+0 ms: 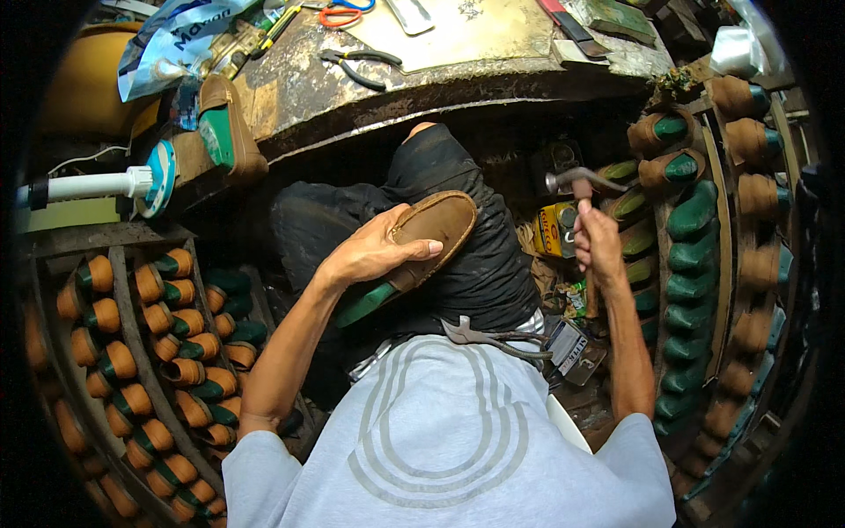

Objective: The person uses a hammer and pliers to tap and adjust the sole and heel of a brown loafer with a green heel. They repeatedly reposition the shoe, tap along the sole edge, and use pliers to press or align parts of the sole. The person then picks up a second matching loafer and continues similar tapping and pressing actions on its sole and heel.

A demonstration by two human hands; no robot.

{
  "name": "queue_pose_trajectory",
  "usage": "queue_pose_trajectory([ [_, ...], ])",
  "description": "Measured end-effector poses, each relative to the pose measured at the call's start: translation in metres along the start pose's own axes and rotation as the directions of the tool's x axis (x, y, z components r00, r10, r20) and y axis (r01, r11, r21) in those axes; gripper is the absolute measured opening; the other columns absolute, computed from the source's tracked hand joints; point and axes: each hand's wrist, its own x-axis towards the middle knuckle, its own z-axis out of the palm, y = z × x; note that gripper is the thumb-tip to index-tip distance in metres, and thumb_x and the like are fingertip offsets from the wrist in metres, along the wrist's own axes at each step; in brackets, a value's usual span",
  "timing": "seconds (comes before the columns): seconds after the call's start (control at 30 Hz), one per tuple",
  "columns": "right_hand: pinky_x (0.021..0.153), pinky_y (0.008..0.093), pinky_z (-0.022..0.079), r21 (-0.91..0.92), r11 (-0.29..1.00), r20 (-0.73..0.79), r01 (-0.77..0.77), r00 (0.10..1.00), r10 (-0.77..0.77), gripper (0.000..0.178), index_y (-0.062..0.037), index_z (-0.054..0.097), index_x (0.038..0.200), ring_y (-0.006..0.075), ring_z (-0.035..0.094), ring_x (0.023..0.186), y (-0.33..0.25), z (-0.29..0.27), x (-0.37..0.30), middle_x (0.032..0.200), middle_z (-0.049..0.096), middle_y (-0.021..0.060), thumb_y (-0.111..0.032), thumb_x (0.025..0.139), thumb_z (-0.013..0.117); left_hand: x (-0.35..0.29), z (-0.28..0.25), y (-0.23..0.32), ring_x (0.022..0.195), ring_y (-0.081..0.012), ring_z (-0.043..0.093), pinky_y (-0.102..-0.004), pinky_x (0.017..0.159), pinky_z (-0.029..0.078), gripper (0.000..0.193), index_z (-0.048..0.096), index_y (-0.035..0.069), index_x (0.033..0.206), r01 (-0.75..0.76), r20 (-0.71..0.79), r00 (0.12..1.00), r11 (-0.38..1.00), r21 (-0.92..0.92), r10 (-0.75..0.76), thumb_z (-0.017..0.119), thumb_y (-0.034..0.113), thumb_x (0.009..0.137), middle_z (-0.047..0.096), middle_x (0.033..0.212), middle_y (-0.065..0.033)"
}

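Note:
My left hand (378, 249) grips a brown leather shoe (437, 231) on a green last, above my dark-trousered lap. The thumb lies across the shoe's face and the other fingers are mostly hidden beneath. The toe points up and right, and the green last (363, 304) shows at the near end. Out to the right, my right hand (599, 239) is closed round the wooden handle of a hammer (584, 183). Its metal head is raised, apart from the shoe. Metal pincers (475, 336) rest at my waist against the pale shirt.
Ahead is a worn workbench (299, 101) with black-handled pliers (361, 69), red-and-blue-handled scissors (345, 12) and a blue bag (176, 44). Another shoe on a last (231, 132) sits at its left. Racks of shoes (189, 343) and green lasts (691, 273) flank me. A yellow tin (553, 231) stands near the hammer.

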Motion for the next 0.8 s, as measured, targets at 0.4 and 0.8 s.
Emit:
queue_pose_trajectory([
  [0.4, 0.041, 0.0256, 0.027, -0.238, 0.971, 0.446, 0.001, 0.889, 0.109, 0.057, -0.0131, 0.062, 0.092, 0.0021, 0.035, 0.047, -0.120, 0.083, 0.007, 0.065, 0.043, -0.0105, -0.064, 0.118, 0.064, 0.001, 0.002, -0.022, 0.129, -0.0274, 0.074, -0.0400, 0.114, 0.058, 0.083, 0.066, -0.007, 0.151, -0.015, 0.014, 1.000, 0.998, -0.065, 0.016, 0.095, 0.050, 0.098, 0.077, 0.141, -0.0211],
  [0.8, 0.064, 0.0522, 0.056, -0.683, 0.242, 0.564, 0.690, 0.708, -0.425, 0.021, -0.0028, 0.078, 0.115, 0.0449, 0.073, 0.069, -0.112, 0.100, -0.037, 0.074, 0.069, 0.0205, -0.024, 0.111, 0.076, 0.015, -0.011, -0.024, 0.125, -0.0234, 0.074, -0.0367, 0.110, 0.059, 0.091, 0.065, -0.009, 0.155, 0.010, 0.151, 0.988, 1.000, -0.012, -0.008, 0.094, 0.054, 0.097, 0.079, 0.139, -0.0187],
])
